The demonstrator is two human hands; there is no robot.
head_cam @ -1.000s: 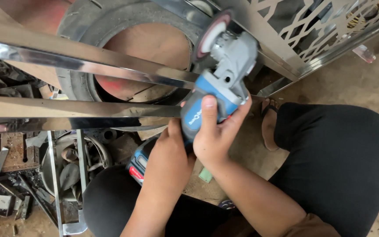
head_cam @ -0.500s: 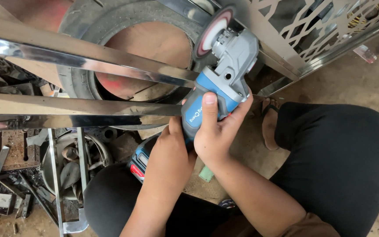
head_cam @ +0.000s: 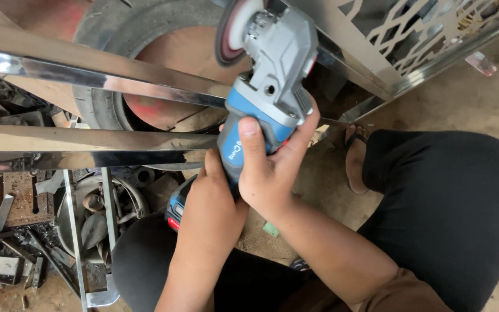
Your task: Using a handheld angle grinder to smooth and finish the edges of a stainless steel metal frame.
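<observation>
While both hands are clenched on it, a blue-and-grey angle grinder (head_cam: pixel 270 86) is held above polished steel bars.

Its lower handle is gripped by the left hand (head_cam: pixel 209 211), its blue body by the right hand (head_cam: pixel 270 173). Beyond, the disc (head_cam: pixel 232 29) is raised over the upper bar (head_cam: pixel 99 72), before a tyre (head_cam: pixel 102 34).

Both hands (head_cam: pixel 244 190) clenched, fingers (head_cam: pixel 251 151) curled.

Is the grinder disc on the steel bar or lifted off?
Lifted off. The angle grinder is tilted up in both hands, its disc clear above the polished steel bar.
</observation>
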